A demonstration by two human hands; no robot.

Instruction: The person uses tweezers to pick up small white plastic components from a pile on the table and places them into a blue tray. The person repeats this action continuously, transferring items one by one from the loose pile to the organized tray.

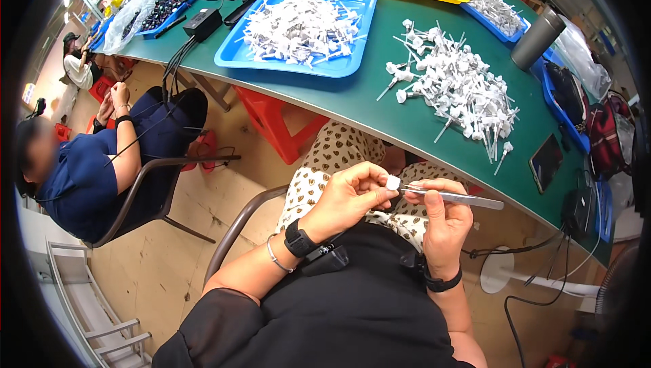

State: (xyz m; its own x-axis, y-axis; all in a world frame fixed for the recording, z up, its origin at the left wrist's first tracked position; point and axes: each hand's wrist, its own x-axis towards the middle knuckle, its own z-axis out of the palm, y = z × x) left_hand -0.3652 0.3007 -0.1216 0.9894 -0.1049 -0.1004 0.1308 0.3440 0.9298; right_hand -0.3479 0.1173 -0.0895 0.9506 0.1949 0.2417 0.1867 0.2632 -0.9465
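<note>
White part (392,182): centre of frame, at the tweezer tips; likely light, stiff, smooth; best held by its blocky sides.
Left hand (346,198): fingers pinched on the part.
Right hand (445,224): fingers close around slim metallic tweezers (468,199); tip grip cannot be told.
Loose pile (464,87): upper right, white heads, thin stems, on green surface (536,110).

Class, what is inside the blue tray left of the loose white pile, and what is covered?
The blue tray holds a heap of small white stemmed parts. The tray shows bare beside the heap, but the lower parts and the surface beneath them cannot be seen.
</note>
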